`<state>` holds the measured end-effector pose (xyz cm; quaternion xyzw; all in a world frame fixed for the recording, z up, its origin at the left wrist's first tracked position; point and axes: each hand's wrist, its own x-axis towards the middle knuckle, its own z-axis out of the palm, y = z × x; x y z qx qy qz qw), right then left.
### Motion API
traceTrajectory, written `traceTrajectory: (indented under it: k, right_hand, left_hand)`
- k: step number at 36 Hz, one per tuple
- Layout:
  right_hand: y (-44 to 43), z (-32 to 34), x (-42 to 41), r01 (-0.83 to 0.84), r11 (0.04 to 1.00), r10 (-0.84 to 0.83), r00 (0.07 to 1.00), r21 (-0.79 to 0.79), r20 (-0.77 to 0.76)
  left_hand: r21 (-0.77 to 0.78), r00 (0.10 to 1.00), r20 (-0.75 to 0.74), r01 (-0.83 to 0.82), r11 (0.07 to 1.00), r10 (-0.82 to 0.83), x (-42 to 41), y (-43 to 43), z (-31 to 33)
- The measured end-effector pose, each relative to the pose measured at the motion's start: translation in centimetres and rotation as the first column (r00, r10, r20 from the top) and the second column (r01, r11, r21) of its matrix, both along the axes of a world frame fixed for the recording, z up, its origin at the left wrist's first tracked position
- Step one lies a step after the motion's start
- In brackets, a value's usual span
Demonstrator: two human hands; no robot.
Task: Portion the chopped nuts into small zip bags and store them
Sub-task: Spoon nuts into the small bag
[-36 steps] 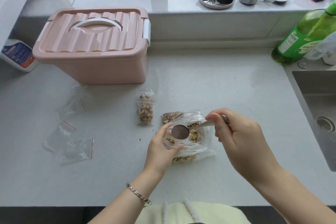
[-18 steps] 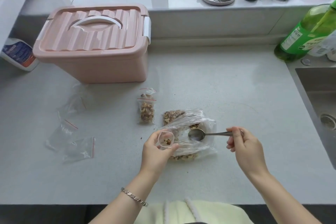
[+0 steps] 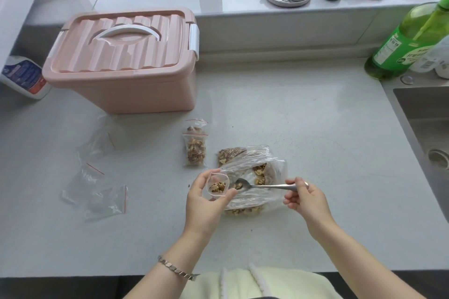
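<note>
Spoon (image 3: 266,186) now loaded, closer to small zip bag (image 3: 217,187). Our left hand (image 3: 206,205) pinches its mouth open beside big nut bag (image 3: 258,171) on bench (image 3: 315,141); right hand (image 3: 306,201) pinches spoon handle. We should tip slowly, bowl inside rim.

Cut off at right edge: sink (image 3: 425,104). Cropped at left edge, label unreadable: white bottle (image 3: 24,77). Lower part hidden behind left hand (image 3: 206,204): small zip bag (image 3: 217,187). Handle end hidden inside right hand (image 3: 306,201): spoon (image 3: 267,186).
</note>
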<state>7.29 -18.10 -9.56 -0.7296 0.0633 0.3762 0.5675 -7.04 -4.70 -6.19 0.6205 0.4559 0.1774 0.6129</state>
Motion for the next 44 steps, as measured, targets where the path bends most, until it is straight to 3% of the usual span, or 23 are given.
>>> traceTrajectory:
  k: [13,22,26,31,33,36,41,44]
  right_hand:
    - [-3.2,4.1,3.3,0.084,0.993,-0.085,0.996,0.086,0.008]
    - [-1.2,9.2,2.6,-0.116,0.988,0.076,0.940,0.103,0.333]
    - [0.1,10.2,1.1,-0.295,0.955,0.229,0.801,0.032,0.553]
    - [0.8,10.5,-0.8,-0.456,0.872,0.394,0.434,-0.180,0.810]
    - [0.7,10.7,-0.9,-0.472,0.861,0.385,0.365,-0.188,0.848]
    - [0.1,10.9,-0.3,-0.434,0.888,0.337,0.380,-0.156,0.862]
    - [-1.6,10.0,1.3,-0.272,0.954,0.262,0.543,-0.127,0.798]
    - [-2.5,8.1,1.6,-0.222,0.960,0.270,0.589,-0.169,0.762]
  left_hand:
    - [0.009,0.996,-0.050,0.079,0.997,-0.079,0.3,0.0,-1.6]
    - [0.069,0.981,-0.133,0.149,0.986,-0.139,1.0,-0.3,-2.0]
    - [0.079,0.977,-0.144,0.169,0.982,-0.157,1.3,-0.3,-1.8]
    - [0.108,0.976,-0.149,0.177,0.978,-0.160,1.4,-0.4,-1.9]
    - [0.111,0.977,-0.145,0.173,0.979,-0.156,1.3,-0.5,-1.8]
    - [0.093,0.979,-0.134,0.166,0.982,-0.153,1.2,-0.5,-1.8]
    - [0.088,0.981,-0.141,0.147,0.985,-0.134,0.8,-0.3,-1.8]
    - [0.096,0.982,-0.148,0.133,0.986,-0.118,0.6,-0.3,-1.8]
